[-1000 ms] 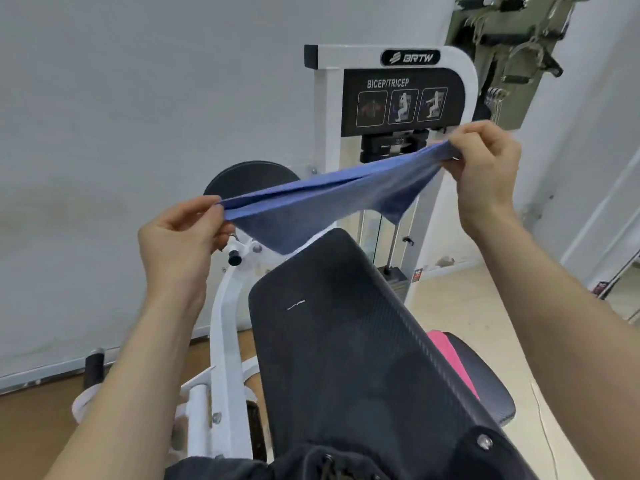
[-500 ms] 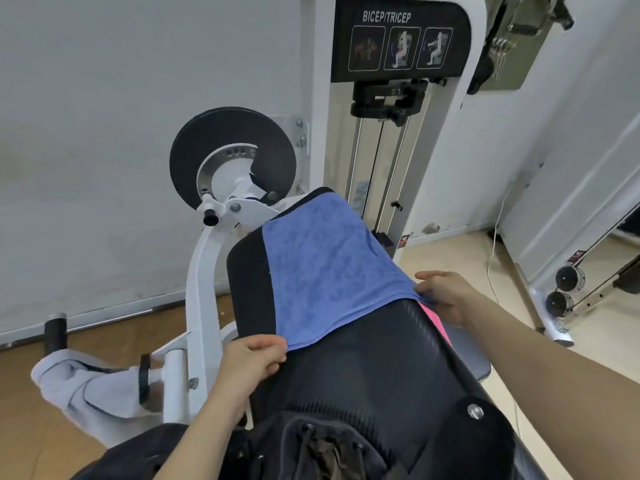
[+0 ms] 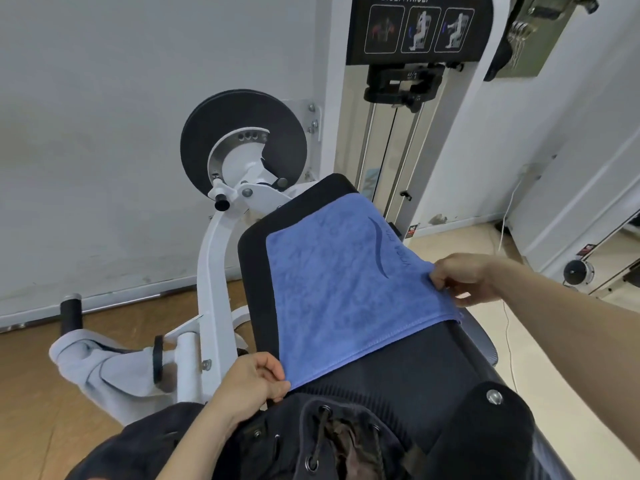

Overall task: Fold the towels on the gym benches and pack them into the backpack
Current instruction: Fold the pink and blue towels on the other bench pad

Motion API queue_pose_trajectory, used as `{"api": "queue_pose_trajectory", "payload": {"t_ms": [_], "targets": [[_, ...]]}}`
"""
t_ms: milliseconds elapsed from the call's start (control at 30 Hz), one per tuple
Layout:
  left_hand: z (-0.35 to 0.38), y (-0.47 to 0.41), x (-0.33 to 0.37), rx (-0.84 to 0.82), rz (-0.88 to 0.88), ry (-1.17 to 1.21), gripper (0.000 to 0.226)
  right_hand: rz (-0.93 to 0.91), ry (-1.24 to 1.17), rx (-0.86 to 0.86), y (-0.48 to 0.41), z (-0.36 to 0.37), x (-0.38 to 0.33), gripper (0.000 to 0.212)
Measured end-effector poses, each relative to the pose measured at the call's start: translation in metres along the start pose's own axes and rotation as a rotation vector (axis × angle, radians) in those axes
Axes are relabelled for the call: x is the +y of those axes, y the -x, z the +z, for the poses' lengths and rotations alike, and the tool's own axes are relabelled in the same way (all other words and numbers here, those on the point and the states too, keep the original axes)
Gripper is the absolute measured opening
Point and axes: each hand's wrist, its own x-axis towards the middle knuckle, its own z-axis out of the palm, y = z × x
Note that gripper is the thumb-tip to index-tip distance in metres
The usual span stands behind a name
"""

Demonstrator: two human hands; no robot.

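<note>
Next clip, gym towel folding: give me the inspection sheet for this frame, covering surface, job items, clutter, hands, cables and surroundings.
Surface: black bench pad, partly covered by the towel.
Job's things: blue towel spread flat on the pad; dark backpack at the pad's near end.
Clutter: pale grey cloth draped over the machine's lower bar.
Grippers: left hand pinches the towel's near corner; right hand pinches its right edge.
Cables: white cord trailing down to the floor at right.
Surroundings: bicep/tricep machine against a pale wall; wooden floor.
</note>
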Motion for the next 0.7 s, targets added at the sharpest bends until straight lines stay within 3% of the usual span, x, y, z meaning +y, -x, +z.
{"api": "queue_pose_trajectory", "payload": {"t_ms": [200, 267, 333, 500, 600, 700], "targets": [[0.010, -0.012, -0.003, 0.104, -0.015, 0.022, 0.010, -0.077, -0.137, 0.270, -0.002, 0.026, -0.006, 0.010], [0.015, -0.014, 0.003, 0.160, -0.017, 0.071, 0.008, -0.124, -0.178, 0.414, -0.006, 0.035, 0.000, 0.017], [0.020, -0.014, 0.006, 0.196, 0.039, 0.111, 0.020, -0.157, -0.197, 0.540, -0.013, 0.042, 0.006, 0.029], [0.015, -0.003, 0.004, 0.185, 0.156, -0.035, 0.025, -0.223, -0.049, 0.732, -0.006, 0.057, 0.010, 0.020], [0.000, -0.003, 0.000, 0.079, 0.205, -0.132, 0.017, -0.281, 0.039, 0.792, 0.004, 0.067, 0.004, 0.016], [-0.011, -0.002, -0.003, -0.170, 0.206, -0.265, 0.014, -0.303, 0.095, 0.846, 0.015, 0.080, 0.002, 0.018]]}}
